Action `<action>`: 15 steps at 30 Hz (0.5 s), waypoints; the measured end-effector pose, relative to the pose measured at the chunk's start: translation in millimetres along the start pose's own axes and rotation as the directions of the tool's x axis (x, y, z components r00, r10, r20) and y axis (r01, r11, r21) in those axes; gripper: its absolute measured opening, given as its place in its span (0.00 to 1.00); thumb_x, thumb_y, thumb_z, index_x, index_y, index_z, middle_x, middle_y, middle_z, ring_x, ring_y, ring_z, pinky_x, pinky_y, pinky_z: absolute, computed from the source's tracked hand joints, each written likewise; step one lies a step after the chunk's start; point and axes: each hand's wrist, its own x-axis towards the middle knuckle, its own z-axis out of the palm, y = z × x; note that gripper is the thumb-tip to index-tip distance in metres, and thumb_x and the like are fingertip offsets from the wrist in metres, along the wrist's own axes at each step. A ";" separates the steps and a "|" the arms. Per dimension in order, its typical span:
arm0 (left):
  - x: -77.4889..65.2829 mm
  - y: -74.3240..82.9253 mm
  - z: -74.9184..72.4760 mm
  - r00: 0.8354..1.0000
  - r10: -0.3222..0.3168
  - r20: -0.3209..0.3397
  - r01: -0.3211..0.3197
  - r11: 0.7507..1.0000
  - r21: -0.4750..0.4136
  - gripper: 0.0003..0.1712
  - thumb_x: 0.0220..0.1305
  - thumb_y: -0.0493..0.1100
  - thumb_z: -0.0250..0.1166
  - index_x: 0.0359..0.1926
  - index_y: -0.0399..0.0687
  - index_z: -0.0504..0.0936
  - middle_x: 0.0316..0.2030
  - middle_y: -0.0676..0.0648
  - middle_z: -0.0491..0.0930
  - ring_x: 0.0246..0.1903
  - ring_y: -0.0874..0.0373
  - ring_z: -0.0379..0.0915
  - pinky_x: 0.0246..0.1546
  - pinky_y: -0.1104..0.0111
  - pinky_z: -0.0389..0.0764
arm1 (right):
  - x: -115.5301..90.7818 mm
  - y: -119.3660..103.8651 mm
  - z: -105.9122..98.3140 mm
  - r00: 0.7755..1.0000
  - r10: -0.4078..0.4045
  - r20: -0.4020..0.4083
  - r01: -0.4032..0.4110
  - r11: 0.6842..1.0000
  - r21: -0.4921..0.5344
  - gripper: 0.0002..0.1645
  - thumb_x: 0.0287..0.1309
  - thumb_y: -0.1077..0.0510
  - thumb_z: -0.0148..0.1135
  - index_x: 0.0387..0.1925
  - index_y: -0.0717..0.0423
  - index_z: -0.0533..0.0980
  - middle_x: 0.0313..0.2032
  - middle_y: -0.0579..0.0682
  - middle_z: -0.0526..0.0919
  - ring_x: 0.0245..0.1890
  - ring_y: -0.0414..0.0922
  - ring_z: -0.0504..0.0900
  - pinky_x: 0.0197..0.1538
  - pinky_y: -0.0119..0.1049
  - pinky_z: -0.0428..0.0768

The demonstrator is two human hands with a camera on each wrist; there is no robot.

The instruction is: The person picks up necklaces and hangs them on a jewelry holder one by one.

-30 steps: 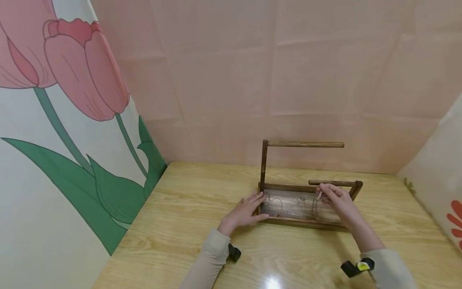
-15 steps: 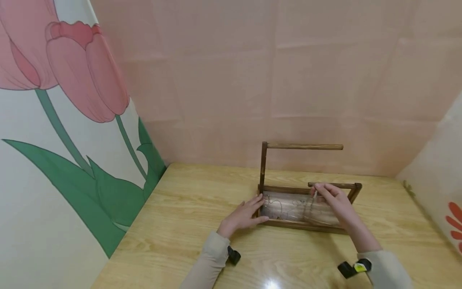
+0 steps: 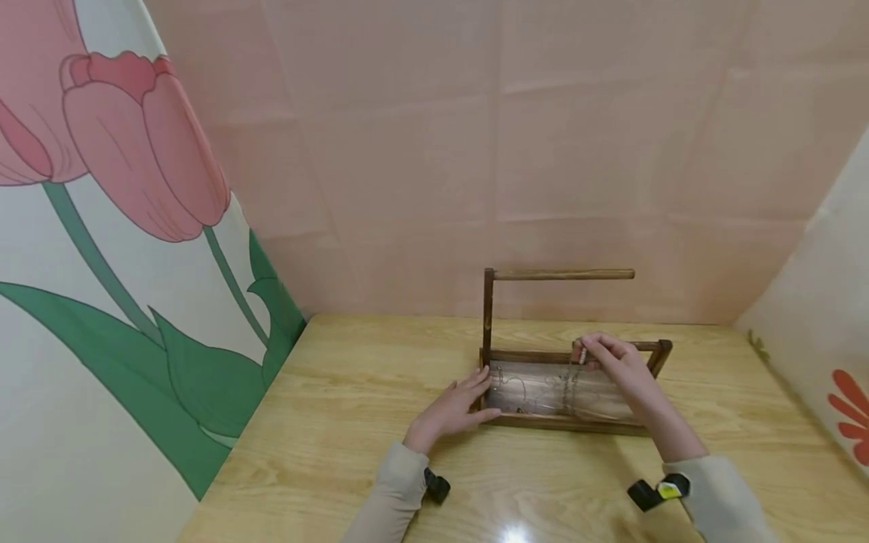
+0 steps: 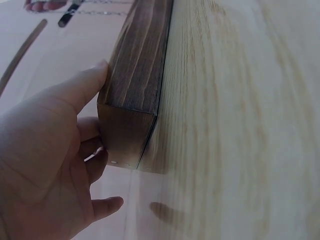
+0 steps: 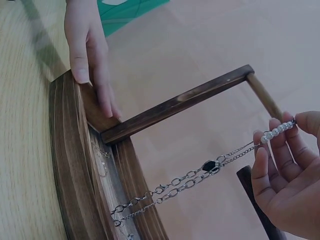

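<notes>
A dark wooden jewelry stand (image 3: 566,424) with a tray base and raised bars stands on the table. My left hand (image 3: 448,411) holds its left end, thumb at the front edge and fingers along the end wall; the left wrist view shows the thumb against the dark wood (image 4: 135,65). My right hand (image 3: 621,369) pinches a silver chain necklace by its row of white beads (image 5: 277,131), beside the free end of the lower bar (image 5: 260,200). The chain (image 5: 185,185), with a black stone in it, hangs down to the tray.
Thin chains (image 3: 519,388) lie in the tray. A taller bar (image 3: 563,274) rises at the back left of the stand. The light wood table (image 3: 366,377) meets a pink cloth backdrop (image 3: 407,188), with a tulip-print cloth (image 3: 149,151) on the left.
My right hand has moved left along the lower bar to its free end, carrying the necklace with it. The left hand keeps its place on the stand. The head view has shifted slightly.
</notes>
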 end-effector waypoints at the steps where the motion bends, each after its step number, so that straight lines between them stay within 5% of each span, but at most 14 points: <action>1: 0.0 0.1 0.4 1.000 0.001 0.000 -0.001 1.000 -0.001 0.44 0.64 0.70 0.43 0.72 0.50 0.49 0.73 0.54 0.38 0.72 0.57 0.37 0.68 0.48 0.47 | 0.0 -0.5 0.2 1.000 0.002 0.004 -0.002 1.000 -0.001 0.29 0.68 0.43 0.45 0.45 0.67 0.72 0.37 0.50 0.79 0.40 0.44 0.76 0.40 0.32 0.78; 6: 0.6 0.9 0.6 1.000 0.004 -0.005 -0.004 1.000 -0.013 0.45 0.64 0.69 0.43 0.72 0.48 0.49 0.73 0.53 0.39 0.71 0.55 0.38 0.68 0.48 0.47 | 1.9 -4.8 0.4 1.000 -0.004 0.011 0.003 1.000 0.017 0.29 0.68 0.43 0.44 0.46 0.68 0.71 0.38 0.55 0.78 0.36 0.44 0.76 0.38 0.33 0.78; 15: 1.0 -0.9 2.1 1.000 0.011 -0.013 -0.011 1.000 -0.012 0.44 0.64 0.69 0.45 0.72 0.50 0.49 0.73 0.53 0.39 0.71 0.56 0.38 0.67 0.48 0.49 | 6.4 -11.5 2.9 0.999 -0.052 0.017 0.051 0.997 0.054 0.26 0.68 0.46 0.45 0.45 0.68 0.72 0.37 0.48 0.78 0.40 0.43 0.76 0.38 0.33 0.79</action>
